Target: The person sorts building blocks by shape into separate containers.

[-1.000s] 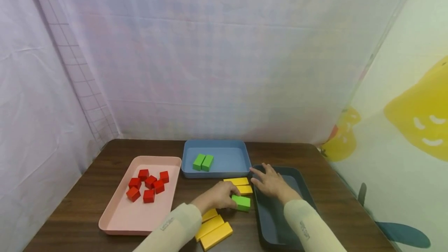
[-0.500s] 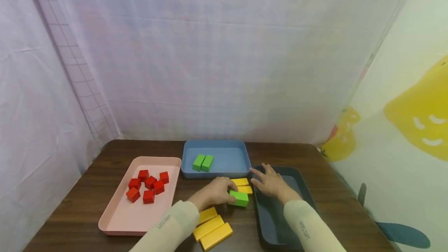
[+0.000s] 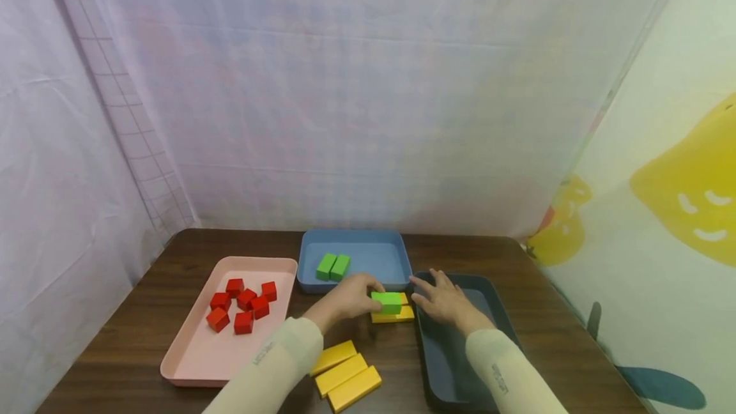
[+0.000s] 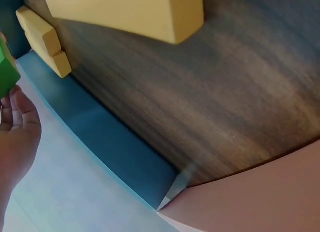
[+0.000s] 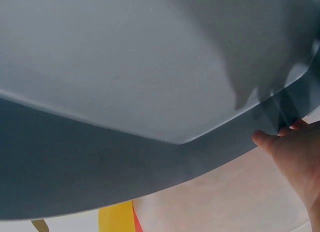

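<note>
My left hand (image 3: 347,299) pinches a green block (image 3: 387,303) by its left end. The block is raised above two yellow blocks (image 3: 393,318) and partly covers them in the head view. At its left edge, the left wrist view has the same green block (image 4: 7,69) at the fingertips of my left hand (image 4: 22,124). Spread fingers mark my right hand (image 3: 445,299), which lies over the far left part of a dark tray (image 3: 454,363) and holds nothing. In the right wrist view, my right hand (image 5: 297,154) is at the tray's rim.
Beyond the hands is a blue tray (image 3: 376,260) with two green blocks (image 3: 340,267) standing side by side. On the left, a pink tray (image 3: 207,360) bears several red cubes (image 3: 243,322). Three more yellow blocks (image 3: 354,388) lie on the dark wooden table (image 3: 132,331) near the front.
My left hand has lifted the green block off the table and moved it away from me, up over the two yellow blocks. The right hand has stayed in place.
</note>
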A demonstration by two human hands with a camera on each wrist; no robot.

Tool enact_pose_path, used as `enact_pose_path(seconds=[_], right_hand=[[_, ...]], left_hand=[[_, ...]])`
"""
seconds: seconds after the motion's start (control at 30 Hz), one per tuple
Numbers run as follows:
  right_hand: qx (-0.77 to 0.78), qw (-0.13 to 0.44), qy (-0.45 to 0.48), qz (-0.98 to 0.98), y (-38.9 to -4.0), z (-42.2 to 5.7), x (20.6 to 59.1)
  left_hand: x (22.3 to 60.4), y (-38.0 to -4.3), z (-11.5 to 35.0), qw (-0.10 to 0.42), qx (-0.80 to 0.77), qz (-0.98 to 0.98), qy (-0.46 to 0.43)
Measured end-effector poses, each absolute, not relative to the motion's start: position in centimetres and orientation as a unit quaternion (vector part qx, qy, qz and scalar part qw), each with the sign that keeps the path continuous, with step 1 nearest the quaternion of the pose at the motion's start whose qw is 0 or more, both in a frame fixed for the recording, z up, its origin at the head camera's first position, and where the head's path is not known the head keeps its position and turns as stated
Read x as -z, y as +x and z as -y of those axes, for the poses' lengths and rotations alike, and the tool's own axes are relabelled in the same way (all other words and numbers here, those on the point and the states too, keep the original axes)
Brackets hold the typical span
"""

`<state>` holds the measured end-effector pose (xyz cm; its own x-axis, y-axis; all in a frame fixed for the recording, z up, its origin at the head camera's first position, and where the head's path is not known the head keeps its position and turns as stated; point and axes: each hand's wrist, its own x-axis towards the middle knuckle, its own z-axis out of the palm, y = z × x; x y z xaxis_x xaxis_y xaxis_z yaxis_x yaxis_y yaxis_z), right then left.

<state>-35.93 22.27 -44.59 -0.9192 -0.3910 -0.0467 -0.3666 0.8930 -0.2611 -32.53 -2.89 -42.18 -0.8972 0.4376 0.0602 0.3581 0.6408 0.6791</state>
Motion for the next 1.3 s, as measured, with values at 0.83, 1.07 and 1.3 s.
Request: enact_pose_path(seconds=[0.83, 1.07, 1.3], right_hand=[[0.125, 0.044, -0.199, -0.971, -35.9, -22.5, 44.8], [0.122, 0.038, -0.202, -0.971, -36.0, -22.6, 44.6], [0.127, 0.044, -0.201, -0.970, -35.8, -22.6, 44.6]], left_hand=[[41.8, -35.2, 4.2, -0.066, -0.418, -0.905, 0.041], [42.0, -36.1, 3.6, -0.080, -0.423, -0.902, -0.010], [42.5, -36.7, 3.2, -0.100, -0.420, -0.901, -0.042]])
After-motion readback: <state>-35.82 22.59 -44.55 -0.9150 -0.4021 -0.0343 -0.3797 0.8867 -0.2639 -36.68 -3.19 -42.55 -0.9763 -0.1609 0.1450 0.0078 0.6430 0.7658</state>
